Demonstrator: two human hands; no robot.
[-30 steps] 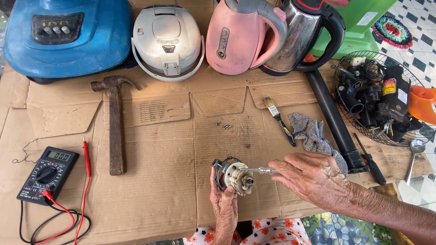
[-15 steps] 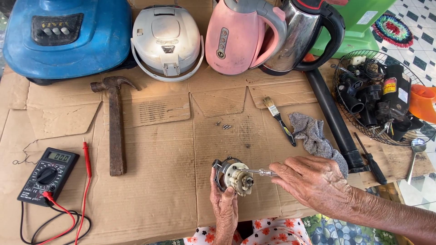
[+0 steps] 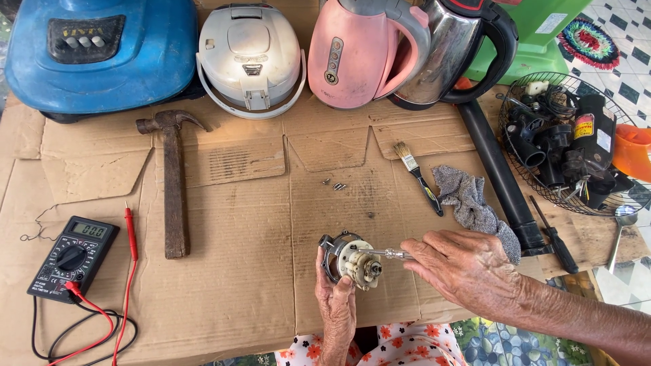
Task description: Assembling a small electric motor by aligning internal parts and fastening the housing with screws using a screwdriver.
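My left hand (image 3: 336,312) grips a small electric motor (image 3: 347,259), metal-cased with a cream plastic end, just above the near edge of the flattened cardboard (image 3: 230,224). My right hand (image 3: 468,264) holds a screwdriver (image 3: 383,254) with a clear handle. Its shaft points left and its tip rests against the top of the motor's plastic end. A few small screws (image 3: 336,184) lie loose on the cardboard beyond the motor.
A hammer (image 3: 173,183) and a multimeter (image 3: 71,257) with red and black leads lie at left. A paintbrush (image 3: 420,177), grey rag (image 3: 471,203) and black tube (image 3: 498,169) sit at right. A blue appliance (image 3: 102,51), white cooker (image 3: 249,57), two kettles (image 3: 407,51) and a wire basket (image 3: 566,142) line the back.
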